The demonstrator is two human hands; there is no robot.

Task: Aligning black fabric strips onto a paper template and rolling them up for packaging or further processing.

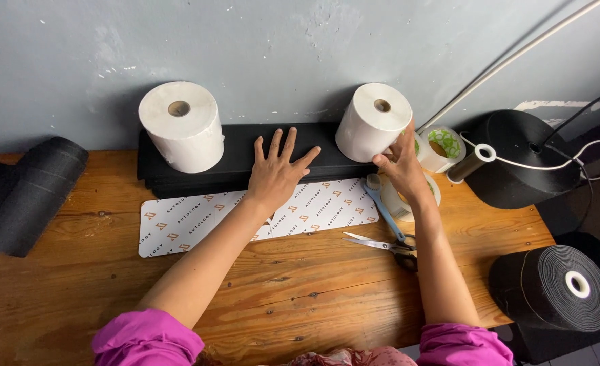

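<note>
Meanwhile left hand [277, 173] lies spread flat on the black stack [245, 159], right hand [403, 165] gripping the white roll [371, 122]

A grey-blue painted wall [279, 47], scuffed and chipped in places, is seen beyond the hands. Below the hands a worn wooden table [300, 298] is lit softly. A white pipe [516, 57] is fixed diagonally at right.

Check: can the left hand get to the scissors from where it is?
Probably yes. The left hand lies flat on the black stack; the scissors lie open on bare wood, though the right forearm flanks them.
</note>
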